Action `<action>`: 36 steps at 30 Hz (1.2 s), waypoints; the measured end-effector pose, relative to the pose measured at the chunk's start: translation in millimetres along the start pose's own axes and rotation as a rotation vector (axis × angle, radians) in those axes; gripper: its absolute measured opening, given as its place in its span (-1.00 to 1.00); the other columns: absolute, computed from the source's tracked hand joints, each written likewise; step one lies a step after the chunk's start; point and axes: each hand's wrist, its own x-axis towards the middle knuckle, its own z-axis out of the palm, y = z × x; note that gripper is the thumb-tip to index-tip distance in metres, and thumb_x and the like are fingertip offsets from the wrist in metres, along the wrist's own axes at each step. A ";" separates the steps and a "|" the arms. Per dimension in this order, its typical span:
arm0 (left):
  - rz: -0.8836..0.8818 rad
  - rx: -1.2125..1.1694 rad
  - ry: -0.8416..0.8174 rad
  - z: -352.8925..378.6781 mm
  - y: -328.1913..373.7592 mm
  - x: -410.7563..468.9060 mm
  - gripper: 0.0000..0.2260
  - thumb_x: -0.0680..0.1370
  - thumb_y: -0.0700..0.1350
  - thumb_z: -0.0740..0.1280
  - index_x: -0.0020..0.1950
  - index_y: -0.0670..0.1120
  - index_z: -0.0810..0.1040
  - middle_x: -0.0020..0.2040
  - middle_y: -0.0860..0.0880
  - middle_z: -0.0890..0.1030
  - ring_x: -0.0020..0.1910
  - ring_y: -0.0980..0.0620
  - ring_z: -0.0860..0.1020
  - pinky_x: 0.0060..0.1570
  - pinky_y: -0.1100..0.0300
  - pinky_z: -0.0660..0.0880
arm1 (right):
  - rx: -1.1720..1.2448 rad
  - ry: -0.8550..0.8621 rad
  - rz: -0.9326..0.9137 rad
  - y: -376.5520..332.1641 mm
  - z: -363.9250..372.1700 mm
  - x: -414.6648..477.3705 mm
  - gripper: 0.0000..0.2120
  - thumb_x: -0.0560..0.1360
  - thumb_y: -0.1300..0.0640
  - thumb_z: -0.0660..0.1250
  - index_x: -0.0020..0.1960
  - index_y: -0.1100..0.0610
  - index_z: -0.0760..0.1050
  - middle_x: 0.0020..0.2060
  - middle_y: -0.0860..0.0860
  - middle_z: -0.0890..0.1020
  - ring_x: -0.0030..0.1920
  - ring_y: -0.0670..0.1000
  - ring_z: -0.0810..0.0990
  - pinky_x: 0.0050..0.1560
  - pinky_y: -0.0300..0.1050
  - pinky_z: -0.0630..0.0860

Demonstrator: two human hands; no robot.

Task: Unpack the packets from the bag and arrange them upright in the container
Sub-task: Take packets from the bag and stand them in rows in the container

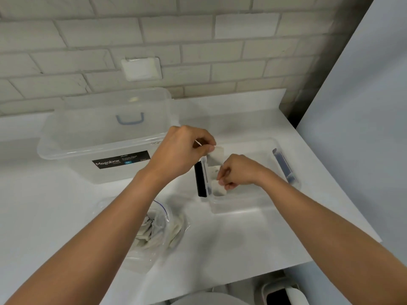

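Item: small pale packet (217,153), pinched at its top edge by thumb and forefinger of the left hand (185,150) above the left end of the clear container (239,208). A second packet (217,187) is pinched low inside by the curled right hand (239,172). More are kept in the bag (154,230) nearby. Judged light and limp; best taken by an upper edge.

Clear container (242,209) with black clip (200,179), white packets (217,153), pale brick-patterned wall (198,51)

A clear Megabox storage box (105,137) is set at the bench's (231,238) back edge, below a white wall plate (141,68).
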 end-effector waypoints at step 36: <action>-0.090 0.164 -0.402 39.5 -41.3 -29.0 -0.04 0.33 0.30 0.54 0.61 0.03 0.22 0.61 0.10 0.19 0.56 0.09 0.21 0.47 0.22 0.18 | 0.103 0.129 -0.056 4.6 -8.5 -34.6 -0.87 0.51 0.28 0.40 -0.07 0.09 0.68 -0.25 0.00 0.74 -0.21 -0.04 0.74 0.03 -0.01 0.69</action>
